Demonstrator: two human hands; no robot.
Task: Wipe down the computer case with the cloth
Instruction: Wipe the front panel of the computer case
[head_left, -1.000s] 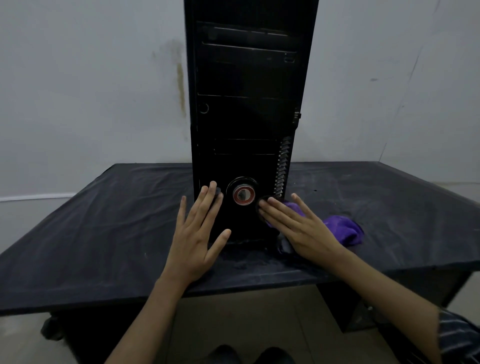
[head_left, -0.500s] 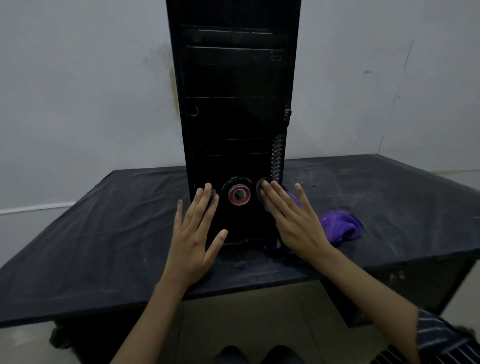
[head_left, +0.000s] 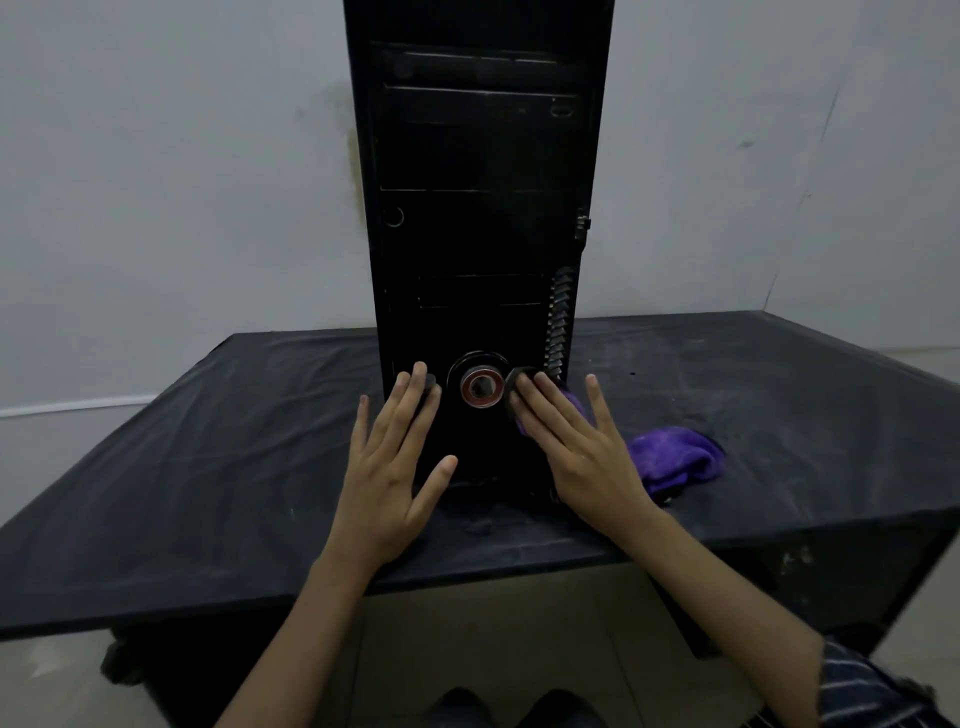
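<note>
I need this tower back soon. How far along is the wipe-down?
Nothing looks finished. In hand: the right hand presses the purple cloth flat against the lower front of the computer case, while the left hand lies flat on its other side. Left: the upper front; the other faces aren't visible.

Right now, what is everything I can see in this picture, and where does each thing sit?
computer case: one, black, upright on the table, front facing the camera
round button: one, red-ringed, low on the case front
cloth: one, purple, on the table right of the case, partly under the right hand
table: one, black, dusty, against the wall
wall: grey-white, stained behind the case
shoes: two, dark, bottom edge
striped sleeve: one, lower right
left hand: flat on the case front
right hand: flat, pressing the cloth to the case
</note>
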